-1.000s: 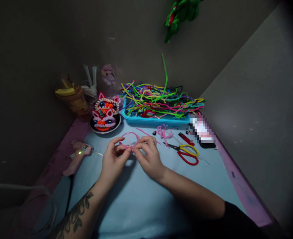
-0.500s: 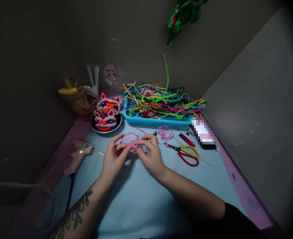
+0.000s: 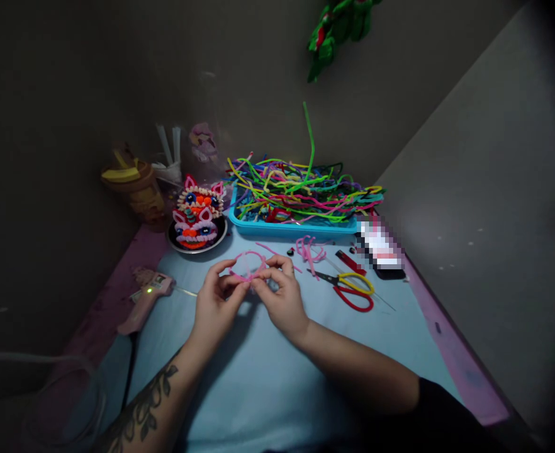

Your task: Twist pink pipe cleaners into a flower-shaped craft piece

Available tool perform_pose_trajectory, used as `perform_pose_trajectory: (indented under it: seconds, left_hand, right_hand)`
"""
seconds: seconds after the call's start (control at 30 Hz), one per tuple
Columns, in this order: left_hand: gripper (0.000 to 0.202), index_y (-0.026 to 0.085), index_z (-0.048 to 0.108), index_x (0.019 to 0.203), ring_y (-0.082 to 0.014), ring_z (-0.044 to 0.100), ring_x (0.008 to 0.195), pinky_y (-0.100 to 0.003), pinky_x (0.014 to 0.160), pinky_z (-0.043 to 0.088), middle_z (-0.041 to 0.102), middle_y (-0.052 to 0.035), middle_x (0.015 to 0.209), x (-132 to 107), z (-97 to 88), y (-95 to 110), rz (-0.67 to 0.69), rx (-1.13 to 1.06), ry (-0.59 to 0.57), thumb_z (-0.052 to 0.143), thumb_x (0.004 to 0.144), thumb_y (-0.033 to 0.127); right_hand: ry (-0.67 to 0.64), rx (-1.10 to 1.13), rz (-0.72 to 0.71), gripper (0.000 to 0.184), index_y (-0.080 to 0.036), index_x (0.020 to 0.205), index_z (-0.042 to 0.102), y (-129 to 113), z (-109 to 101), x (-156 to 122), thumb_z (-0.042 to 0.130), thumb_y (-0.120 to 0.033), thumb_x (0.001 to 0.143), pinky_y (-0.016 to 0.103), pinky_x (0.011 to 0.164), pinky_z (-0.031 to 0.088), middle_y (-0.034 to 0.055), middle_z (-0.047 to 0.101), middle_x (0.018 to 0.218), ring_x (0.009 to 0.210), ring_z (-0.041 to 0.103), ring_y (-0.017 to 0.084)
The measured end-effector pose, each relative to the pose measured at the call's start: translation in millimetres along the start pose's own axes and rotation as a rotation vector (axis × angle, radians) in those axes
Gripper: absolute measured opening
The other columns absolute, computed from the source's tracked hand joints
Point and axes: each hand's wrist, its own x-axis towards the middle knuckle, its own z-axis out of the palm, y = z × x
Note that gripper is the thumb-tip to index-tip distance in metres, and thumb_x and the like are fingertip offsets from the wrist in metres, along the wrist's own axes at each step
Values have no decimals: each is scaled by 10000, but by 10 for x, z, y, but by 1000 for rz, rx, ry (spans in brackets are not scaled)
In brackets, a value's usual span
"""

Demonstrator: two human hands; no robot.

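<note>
A pink pipe cleaner (image 3: 248, 263) bent into a loop is pinched between both hands above the light blue table mat (image 3: 258, 377). My left hand (image 3: 216, 305) grips its near end with thumb and fingers closed. My right hand (image 3: 280, 296) pinches the same spot from the right, fingers curled. The two hands touch at the fingertips.
A blue tray (image 3: 287, 228) heaped with colourful pipe cleaners stands at the back. A pipe-cleaner lion head on a dark plate (image 3: 195, 217) sits back left. A pink glue gun (image 3: 143, 299) lies left; scissors (image 3: 350, 289), loose pink pieces (image 3: 310, 248) and a phone (image 3: 381, 248) lie right.
The hands have kept hold of the pink loop, shifting slightly while working its joint. The view has drifted a little.
</note>
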Motion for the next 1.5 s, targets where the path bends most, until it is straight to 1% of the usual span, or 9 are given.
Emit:
perform_pose_trajectory:
  seconds: [0.23, 0.37, 0.5, 0.7, 0.87, 1.03, 1.13, 1.23, 1.5]
  left_hand:
    - [511, 224, 509, 1149, -119, 638, 678, -240, 675, 491, 689, 50, 714, 30, -5, 34, -57, -53, 9, 777, 715, 262]
    - [524, 230, 495, 1151, -119, 615, 654, -246, 658, 482, 665, 61, 699, 52, -21, 53, -82, -60, 5, 776, 710, 263]
    - [511, 228, 478, 1162, -119, 593, 638, -251, 648, 473, 643, 66, 693, 46, -11, 64, -68, -55, -52, 749, 730, 259]
    - [581, 227, 463, 1221, -116, 576, 615, -238, 609, 440, 656, 57, 702, 23, 3, 83, -108, -67, -100, 764, 728, 286]
    - [573, 228, 469, 1208, -117, 577, 601, -239, 613, 437, 655, 63, 665, 28, -8, 89, -110, -94, -41, 775, 732, 315]
    - [605, 218, 464, 1211, -108, 565, 599, -226, 602, 413, 643, 64, 668, 22, 10, 107, -118, -79, -39, 790, 709, 310]
    - [615, 218, 459, 1198, -88, 530, 564, -214, 581, 393, 623, 74, 670, 18, 24, 114, -112, -54, -29, 800, 693, 304]
    - [598, 219, 442, 1206, -76, 498, 550, -206, 571, 386, 601, 83, 669, 17, 19, 122, -99, -32, -50, 780, 720, 296]
    - [562, 228, 437, 1190, -94, 543, 610, -217, 599, 415, 605, 64, 711, 2, -19, 115, -39, 46, -140, 758, 730, 270]
  right_hand:
    - [-38, 5, 42, 61, -219, 776, 689, 48, -15, 49, 657, -252, 816, 397, 985, 446, 66, 535, 1034, 1080, 554, 226]
    - [8, -43, -50, 40, -229, 857, 674, 31, -67, 98, 649, -233, 826, 405, 956, 450, 45, 533, 971, 1001, 563, 216]
    - [-71, -133, -181, 49, -240, 852, 706, 8, -107, 126, 670, -216, 830, 420, 972, 423, 49, 530, 1003, 1037, 545, 227]
    - [-114, -161, -177, 92, -243, 802, 716, 30, -112, 128, 656, -193, 852, 405, 953, 430, 41, 540, 993, 1026, 547, 215]
    - [-79, -168, -232, 104, -246, 804, 728, 43, -115, 124, 662, -186, 858, 385, 923, 436, 35, 537, 962, 983, 545, 202]
    - [-69, -203, -290, 107, -236, 805, 732, 39, -127, 133, 659, -176, 857, 386, 912, 430, 38, 534, 953, 972, 531, 203]
    - [-107, -211, -253, 112, -240, 800, 731, 19, -136, 158, 651, -181, 850, 398, 928, 427, 41, 540, 962, 989, 530, 210]
    - [-188, -177, -140, 97, -235, 769, 719, 4, -147, 200, 658, -204, 838, 403, 940, 429, 37, 545, 951, 991, 538, 211]
    - [-418, -51, 124, 85, -208, 698, 691, 52, -182, 303, 672, -199, 780, 370, 959, 442, 20, 568, 950, 1005, 570, 193]
